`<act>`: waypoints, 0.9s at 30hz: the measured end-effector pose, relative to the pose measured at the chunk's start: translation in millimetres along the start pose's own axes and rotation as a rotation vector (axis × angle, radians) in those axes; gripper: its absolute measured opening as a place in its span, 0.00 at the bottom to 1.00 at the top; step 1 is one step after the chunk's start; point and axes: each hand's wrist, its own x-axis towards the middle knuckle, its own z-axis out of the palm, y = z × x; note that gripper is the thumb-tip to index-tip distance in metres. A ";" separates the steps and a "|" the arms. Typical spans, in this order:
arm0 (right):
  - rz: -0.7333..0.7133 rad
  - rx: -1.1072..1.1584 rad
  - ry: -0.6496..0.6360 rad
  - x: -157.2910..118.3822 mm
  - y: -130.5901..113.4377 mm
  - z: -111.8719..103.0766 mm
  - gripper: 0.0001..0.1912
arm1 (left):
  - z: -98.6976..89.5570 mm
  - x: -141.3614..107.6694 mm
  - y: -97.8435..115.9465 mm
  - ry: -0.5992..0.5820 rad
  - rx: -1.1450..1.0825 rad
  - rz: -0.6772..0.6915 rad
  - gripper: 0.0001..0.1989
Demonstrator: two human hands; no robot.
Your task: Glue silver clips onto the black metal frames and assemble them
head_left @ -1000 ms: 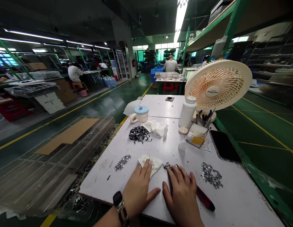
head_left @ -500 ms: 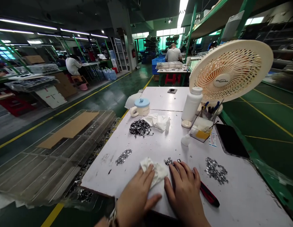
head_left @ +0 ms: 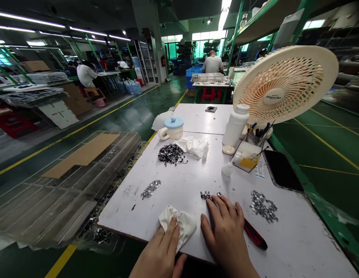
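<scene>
Ideally, the left hand [head_left: 163, 247], opened flat, should press the cloth [head_left: 187, 226] evenly, while the right hand [head_left: 227, 229] rests open to the cloth's right.

the left hand [head_left: 160, 253] is bare and ungloved, smooth across the back, with slim fingers [head_left: 171, 237] that narrow to rounded tips; the lower edge of the view crops it. the right hand [head_left: 227, 235] is bare too, broad at the knuckles and tapering at the fingers, its wrist [head_left: 243, 266] plain and uncovered.
</scene>
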 end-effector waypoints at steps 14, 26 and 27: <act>-0.079 -0.054 0.044 -2.4 11.3 6.2 0.16 | 17.0 100.8 -64.3 -0.158 -0.309 -0.086 0.16; -0.090 -0.055 0.026 -3.3 10.7 8.4 0.17 | 23.6 94.8 -87.9 -0.132 -0.532 -0.049 0.18; -0.084 -0.055 0.025 -3.6 11.7 8.7 0.16 | 24.7 101.2 -91.1 -0.129 -0.564 -0.024 0.18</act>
